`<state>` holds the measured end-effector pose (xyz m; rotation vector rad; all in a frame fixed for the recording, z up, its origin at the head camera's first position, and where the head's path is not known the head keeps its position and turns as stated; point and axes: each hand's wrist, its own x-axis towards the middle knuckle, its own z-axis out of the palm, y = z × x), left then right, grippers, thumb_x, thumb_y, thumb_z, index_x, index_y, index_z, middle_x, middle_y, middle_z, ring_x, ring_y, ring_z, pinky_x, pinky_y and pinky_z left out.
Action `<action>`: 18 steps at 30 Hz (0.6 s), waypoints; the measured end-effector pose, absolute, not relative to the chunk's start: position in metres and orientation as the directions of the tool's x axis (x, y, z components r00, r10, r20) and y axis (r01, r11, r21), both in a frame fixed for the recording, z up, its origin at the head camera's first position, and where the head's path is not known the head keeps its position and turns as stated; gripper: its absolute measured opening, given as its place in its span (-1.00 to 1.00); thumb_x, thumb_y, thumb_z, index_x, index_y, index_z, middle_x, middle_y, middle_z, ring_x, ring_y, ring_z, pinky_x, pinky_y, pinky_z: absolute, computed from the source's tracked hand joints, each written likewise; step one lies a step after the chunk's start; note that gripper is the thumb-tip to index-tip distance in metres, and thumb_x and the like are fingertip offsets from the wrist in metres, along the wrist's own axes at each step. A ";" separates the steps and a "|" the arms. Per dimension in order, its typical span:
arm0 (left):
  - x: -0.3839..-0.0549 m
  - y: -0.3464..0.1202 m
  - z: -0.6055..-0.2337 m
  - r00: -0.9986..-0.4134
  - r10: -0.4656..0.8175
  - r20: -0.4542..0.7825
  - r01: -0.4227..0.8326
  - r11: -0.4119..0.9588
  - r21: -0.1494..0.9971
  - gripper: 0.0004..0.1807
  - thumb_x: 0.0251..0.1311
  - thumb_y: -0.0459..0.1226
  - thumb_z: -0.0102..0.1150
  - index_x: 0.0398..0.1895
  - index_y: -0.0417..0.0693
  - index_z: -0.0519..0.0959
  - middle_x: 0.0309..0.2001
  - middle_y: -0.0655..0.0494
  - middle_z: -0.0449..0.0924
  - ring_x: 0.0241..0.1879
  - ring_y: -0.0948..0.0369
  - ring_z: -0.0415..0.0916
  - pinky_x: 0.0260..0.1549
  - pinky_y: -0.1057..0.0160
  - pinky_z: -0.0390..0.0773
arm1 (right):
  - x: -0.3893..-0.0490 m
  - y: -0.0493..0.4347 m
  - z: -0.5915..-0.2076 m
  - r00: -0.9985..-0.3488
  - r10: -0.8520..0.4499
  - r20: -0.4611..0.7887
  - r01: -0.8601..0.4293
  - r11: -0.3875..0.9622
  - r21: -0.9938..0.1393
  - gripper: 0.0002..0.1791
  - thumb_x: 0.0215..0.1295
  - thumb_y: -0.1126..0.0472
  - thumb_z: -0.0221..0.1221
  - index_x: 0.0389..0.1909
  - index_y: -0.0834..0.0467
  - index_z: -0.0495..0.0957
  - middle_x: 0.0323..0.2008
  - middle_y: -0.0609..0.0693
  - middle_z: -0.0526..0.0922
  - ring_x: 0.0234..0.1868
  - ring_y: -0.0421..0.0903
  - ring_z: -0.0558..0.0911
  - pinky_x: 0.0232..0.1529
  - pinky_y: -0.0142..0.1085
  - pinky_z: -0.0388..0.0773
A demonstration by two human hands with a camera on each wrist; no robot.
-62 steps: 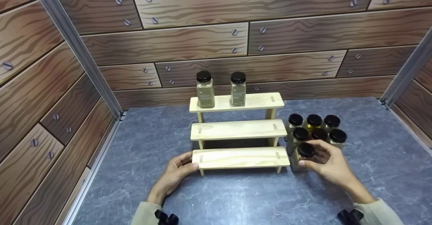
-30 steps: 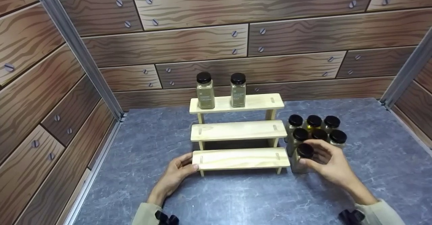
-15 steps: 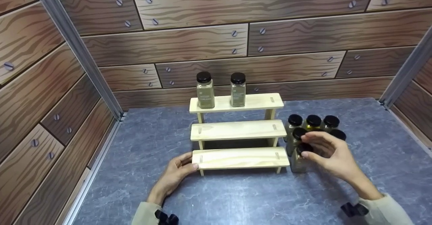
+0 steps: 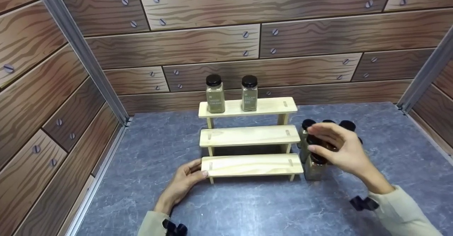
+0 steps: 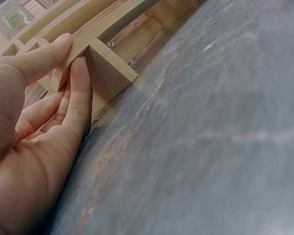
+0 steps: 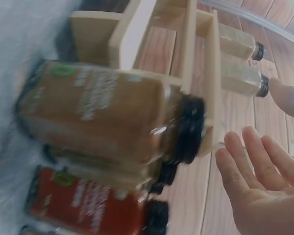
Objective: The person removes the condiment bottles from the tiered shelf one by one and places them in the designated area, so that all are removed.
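A three-tier wooden shelf rack (image 4: 251, 165) stands on the table. My left hand (image 4: 182, 183) pinches the left end of its lowest board, thumb on top and fingers beneath, as the left wrist view shows. My right hand (image 4: 343, 151) hovers over the group of black-capped spice jars to the right, fingers apart and holding nothing. Below it the front spice jar (image 4: 314, 172) stands on the table, its label facing the right wrist camera. A jar of red spice (image 6: 83, 200) appears beside it there. The hand covers several caps in the head view.
Two spice jars, a left one (image 4: 216, 99) and a right one (image 4: 250, 98), stand on the top board of the rack. Wood-patterned panels (image 4: 198, 41) rise behind and at both sides. The table (image 4: 247, 207) has a grey marbled surface.
My right hand has let go of the front jar and risen away from it, over the jars behind. The front jar stays on the table. My left hand has not moved.
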<state>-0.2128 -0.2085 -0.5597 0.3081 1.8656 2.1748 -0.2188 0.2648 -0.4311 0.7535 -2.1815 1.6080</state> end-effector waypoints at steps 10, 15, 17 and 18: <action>-0.213 -0.209 -0.558 -0.945 0.327 -0.004 -0.051 -0.134 0.990 -0.18 0.42 -0.40 0.29 0.57 -0.60 0.10 0.45 -0.52 0.35 0.21 0.12 0.62 0.28 0.22 0.66 | -0.233 0.234 -0.407 -0.787 -0.270 0.555 -0.612 0.221 -0.760 -0.41 0.10 0.58 0.49 0.20 0.35 0.62 0.08 0.20 0.75 0.14 -0.12 0.75 0.28 -0.33 0.66; -0.212 -0.209 -0.560 -0.945 0.325 -0.012 -0.057 -0.130 0.990 -0.18 0.41 -0.41 0.29 0.57 -0.59 0.10 0.45 -0.51 0.36 0.21 0.13 0.62 0.28 0.22 0.66 | -0.243 0.218 -0.400 -0.797 -0.274 0.538 -0.597 0.226 -0.769 -0.44 0.15 0.51 0.50 0.21 0.33 0.62 0.08 0.13 0.76 0.15 -0.14 0.74 0.30 -0.36 0.64; -0.212 -0.209 -0.560 -0.945 0.326 -0.015 -0.060 -0.127 0.990 -0.18 0.41 -0.41 0.30 0.58 -0.59 0.11 0.45 -0.50 0.37 0.21 0.13 0.62 0.28 0.22 0.66 | -0.246 0.214 -0.398 -0.798 -0.276 0.535 -0.595 0.226 -0.771 -0.44 0.15 0.50 0.50 0.21 0.34 0.62 0.08 0.16 0.75 0.14 -0.18 0.74 0.31 -0.36 0.64; -0.212 -0.209 -0.560 -0.945 0.326 -0.013 -0.059 -0.129 0.990 -0.18 0.41 -0.41 0.30 0.58 -0.58 0.11 0.44 -0.50 0.37 0.21 0.13 0.62 0.28 0.22 0.66 | -0.248 0.211 -0.397 -0.799 -0.278 0.534 -0.594 0.223 -0.773 -0.43 0.15 0.50 0.51 0.21 0.35 0.61 0.09 0.20 0.74 0.14 -0.19 0.73 0.31 -0.35 0.63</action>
